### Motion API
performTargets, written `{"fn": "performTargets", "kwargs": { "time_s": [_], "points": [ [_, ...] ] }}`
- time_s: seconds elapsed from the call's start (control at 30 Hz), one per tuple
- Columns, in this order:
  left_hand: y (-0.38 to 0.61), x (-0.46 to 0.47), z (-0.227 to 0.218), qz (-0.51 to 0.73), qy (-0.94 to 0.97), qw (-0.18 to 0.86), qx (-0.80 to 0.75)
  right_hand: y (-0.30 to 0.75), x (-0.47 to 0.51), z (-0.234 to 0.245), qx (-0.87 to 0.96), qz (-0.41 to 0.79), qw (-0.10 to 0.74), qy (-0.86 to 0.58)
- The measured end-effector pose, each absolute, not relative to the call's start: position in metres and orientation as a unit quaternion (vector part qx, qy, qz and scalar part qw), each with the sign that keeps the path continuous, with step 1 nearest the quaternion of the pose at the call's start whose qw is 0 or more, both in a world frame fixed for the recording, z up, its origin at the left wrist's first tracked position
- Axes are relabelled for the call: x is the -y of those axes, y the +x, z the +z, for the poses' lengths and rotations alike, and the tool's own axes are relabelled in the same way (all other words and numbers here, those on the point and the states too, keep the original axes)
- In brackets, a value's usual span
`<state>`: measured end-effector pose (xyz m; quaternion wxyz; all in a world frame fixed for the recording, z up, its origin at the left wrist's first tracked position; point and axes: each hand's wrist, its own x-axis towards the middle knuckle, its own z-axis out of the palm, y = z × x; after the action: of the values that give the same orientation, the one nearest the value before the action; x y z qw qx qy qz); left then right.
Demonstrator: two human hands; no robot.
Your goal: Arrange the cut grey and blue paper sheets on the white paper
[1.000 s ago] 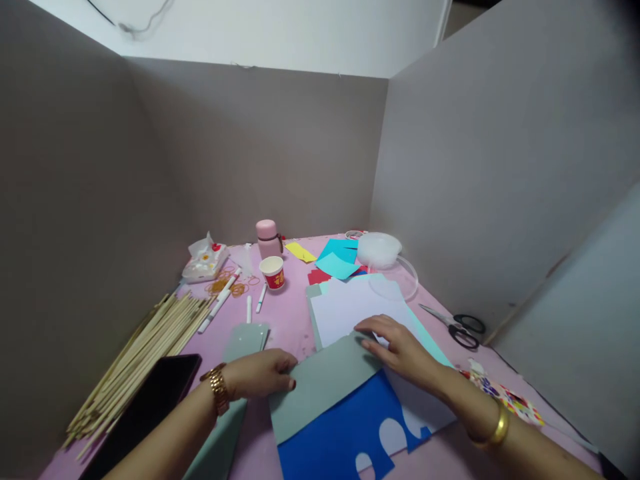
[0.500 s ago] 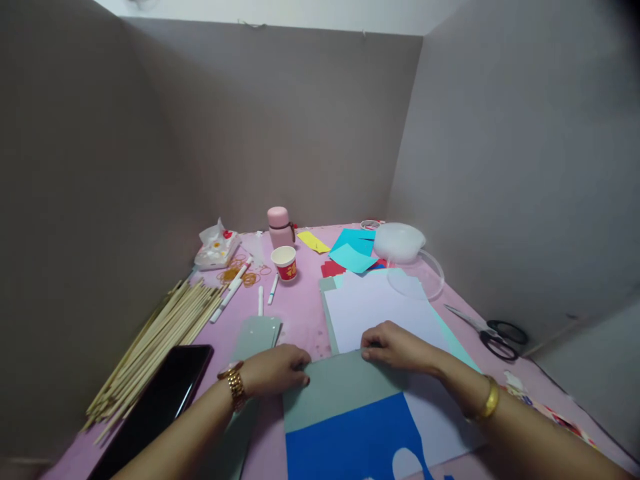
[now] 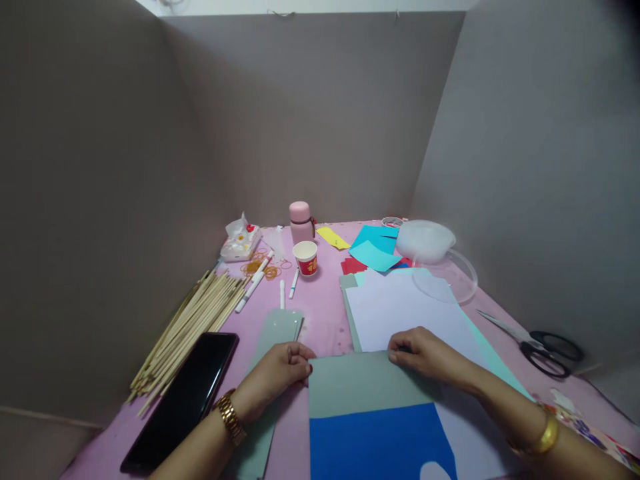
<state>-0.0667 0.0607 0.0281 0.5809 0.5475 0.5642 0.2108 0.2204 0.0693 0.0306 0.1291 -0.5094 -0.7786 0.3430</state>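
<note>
The grey card lies between the hands and a little to the wearer's side of them, its visible long axis running left to right, slightly raised at the right. The left hand has its fingertips at the far left corner; whether they grip, I cannot tell. The right hand is pinched on the far edge, nearer the card's middle, its wrist over the right end. The hands are apart. Blue paper borders the card's near edge; white paper spreads beyond and right. Left, across bare surface, lie grey strips, then a phone.
</note>
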Motion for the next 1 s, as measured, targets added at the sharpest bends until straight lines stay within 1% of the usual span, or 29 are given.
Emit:
{"fn": "performTargets", "kwargs": {
  "time_s": [0.37, 0.5, 0.6, 0.7, 0.83, 0.93, 1.0],
  "points": [
    [-0.067, -0.059, 0.029, 0.217, 0.519, 0.594, -0.575, 0.221, -0.071, 0.029, 0.779, 0.33, 0.111, -0.522],
    [-0.068, -0.059, 0.026, 0.206, 0.53, 0.583, -0.58, 0.221, -0.072, 0.029, 0.781, 0.324, 0.106, -0.523],
    [-0.068, -0.061, 0.024, 0.193, 0.559, 0.556, -0.584, 0.221, -0.072, 0.03, 0.783, 0.321, 0.104, -0.523],
    [-0.067, -0.06, 0.028, 0.183, 0.618, 0.488, -0.588, 0.22, -0.072, 0.03, 0.785, 0.312, 0.105, -0.526],
    [-0.06, -0.047, 0.039, 0.21, 0.717, 0.342, -0.57, 0.219, -0.072, 0.033, 0.786, 0.297, 0.108, -0.532],
    [-0.052, -0.03, 0.034, 0.203, 0.802, 0.281, -0.486, 0.217, -0.073, 0.036, 0.787, 0.287, 0.109, -0.536],
    [-0.047, -0.021, 0.023, 0.16, 0.882, 0.203, -0.394, 0.216, -0.072, 0.038, 0.788, 0.282, 0.109, -0.536]
  ]
}}
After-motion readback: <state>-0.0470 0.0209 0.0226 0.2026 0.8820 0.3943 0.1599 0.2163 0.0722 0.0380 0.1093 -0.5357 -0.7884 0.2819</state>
